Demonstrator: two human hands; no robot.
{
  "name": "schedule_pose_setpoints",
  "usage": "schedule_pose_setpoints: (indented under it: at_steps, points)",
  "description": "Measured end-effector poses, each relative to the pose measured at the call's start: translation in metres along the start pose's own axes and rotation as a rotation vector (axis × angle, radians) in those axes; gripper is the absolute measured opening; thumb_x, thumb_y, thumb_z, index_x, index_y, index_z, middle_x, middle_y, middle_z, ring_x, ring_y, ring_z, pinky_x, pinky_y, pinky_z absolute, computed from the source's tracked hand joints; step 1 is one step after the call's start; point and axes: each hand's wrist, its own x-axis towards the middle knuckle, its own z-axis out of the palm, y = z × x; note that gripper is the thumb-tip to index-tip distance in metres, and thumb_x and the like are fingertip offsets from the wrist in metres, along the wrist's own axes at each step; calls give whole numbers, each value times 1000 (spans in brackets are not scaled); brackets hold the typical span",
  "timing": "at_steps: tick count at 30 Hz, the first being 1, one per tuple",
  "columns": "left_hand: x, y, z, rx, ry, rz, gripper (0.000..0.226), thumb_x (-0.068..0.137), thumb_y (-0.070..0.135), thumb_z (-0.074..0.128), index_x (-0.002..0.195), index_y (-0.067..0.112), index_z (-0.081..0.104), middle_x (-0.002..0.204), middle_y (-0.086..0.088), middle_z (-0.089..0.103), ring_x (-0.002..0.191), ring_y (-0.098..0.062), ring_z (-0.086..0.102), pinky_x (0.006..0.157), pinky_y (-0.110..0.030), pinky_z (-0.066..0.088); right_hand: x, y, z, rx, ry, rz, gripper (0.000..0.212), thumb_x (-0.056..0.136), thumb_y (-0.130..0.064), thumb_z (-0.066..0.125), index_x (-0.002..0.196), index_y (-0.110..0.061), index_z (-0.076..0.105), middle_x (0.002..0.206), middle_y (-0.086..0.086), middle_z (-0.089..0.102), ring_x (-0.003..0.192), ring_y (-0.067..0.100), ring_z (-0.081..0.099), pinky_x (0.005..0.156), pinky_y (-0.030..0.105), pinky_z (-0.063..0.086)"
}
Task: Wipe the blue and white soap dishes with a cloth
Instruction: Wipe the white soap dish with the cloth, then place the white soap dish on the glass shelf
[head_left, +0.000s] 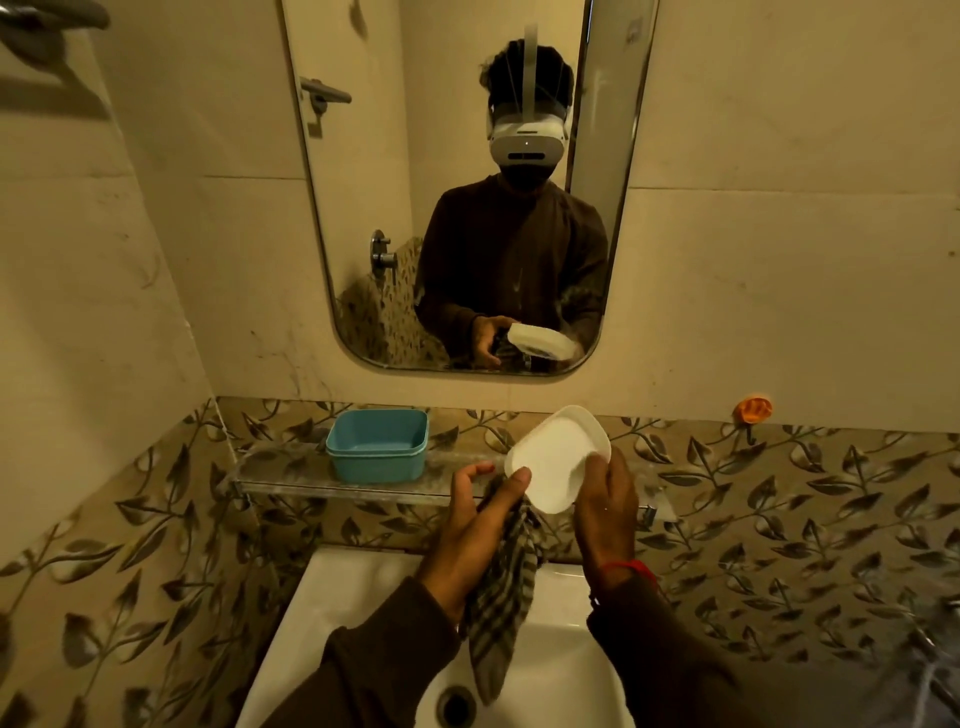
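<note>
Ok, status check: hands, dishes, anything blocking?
Right hand holds white soap dish over the sink. Left hand grips checked cloth, thumb on dish rim. Blue soap dish on glass shelf. Nothing in the way.

Both forearms reach forward in dark sleeves, hands raised side by side. Left hand (475, 525): fingers curled closed around the checked cloth (501, 597), thumb tip up. Right hand (605, 506): fingers pinching the white soap dish (553, 457), red thread at wrist.
</note>
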Motion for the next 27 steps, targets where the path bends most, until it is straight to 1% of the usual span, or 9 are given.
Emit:
schedule_pose_setpoints:
  at_steps: [1, 3, 4, 6, 9, 12, 16, 21, 27]
  points:
    - [7, 7, -3, 50, 51, 49, 46, 86, 64, 63, 124, 44, 49, 122, -5, 65, 102, -21, 67, 78, -37, 58, 3, -1, 1, -46, -15, -59, 36, 92, -41, 38, 115, -21, 57, 99, 1, 65, 90, -2, 62, 61, 9, 48]
    - [25, 23, -14, 287, 179, 151, 29, 95, 54, 58, 119, 37, 57, 122, -3, 66, 101, -17, 63, 85, -35, 51, 14, -2, 3, -194, -98, -109, 27, 93, -36, 43, 109, -21, 59, 83, -14, 58, 75, -4, 60, 51, 6, 42]
    - [34, 32, -22, 447, 241, 195, 29, 97, 51, 57, 120, 34, 61, 122, -3, 67, 102, -17, 61, 86, -33, 48, 21, -3, 5, -302, -170, -100, 26, 95, -33, 45, 108, -17, 60, 80, -16, 56, 71, 1, 59, 54, 10, 41]
    - [48, 48, -34, 726, 308, 258, 33, 96, 47, 58, 124, 31, 65, 123, -5, 69, 106, -23, 63, 88, -33, 49, 35, -5, 6, -497, -309, -97, 29, 97, -32, 45, 104, -11, 64, 79, -5, 60, 76, 13, 60, 63, 23, 43]
    - [61, 67, -45, 1047, 314, 281, 37, 94, 45, 57, 125, 28, 68, 122, -5, 71, 108, -28, 64, 91, -39, 55, 50, -12, 8, -708, -429, -105, 39, 100, -36, 37, 95, -12, 66, 88, 9, 67, 79, 20, 60, 71, 28, 43]
    - [74, 79, -46, 1275, 281, 208, 38, 92, 42, 56, 121, 23, 71, 118, -8, 71, 105, -30, 65, 89, -41, 55, 63, -18, 12, -845, -504, -110, 37, 98, -37, 38, 101, -10, 64, 97, 12, 67, 86, 25, 61, 77, 33, 47]
    - [90, 81, -40, 1411, 237, 168, 36, 92, 36, 58, 121, 19, 70, 117, -10, 70, 104, -30, 64, 82, -39, 50, 77, -18, 13, -970, -531, -152, 32, 95, -34, 46, 106, -11, 64, 99, 12, 68, 88, 26, 63, 84, 38, 53]
    - [102, 74, -34, 1488, 211, 144, 39, 96, 34, 58, 133, 27, 65, 124, -7, 68, 110, -28, 63, 89, -41, 51, 85, -11, 16, -1123, -594, -128, 40, 93, -39, 47, 114, -9, 64, 109, 14, 67, 98, 27, 63, 93, 42, 51]
    - [108, 66, -32, 1622, 207, 87, 37, 96, 31, 58, 132, 24, 62, 130, -6, 66, 118, -29, 61, 94, -42, 49, 84, -3, 25, -1300, -635, -199, 50, 94, -45, 46, 129, -10, 55, 123, 13, 65, 111, 29, 60, 95, 35, 43]
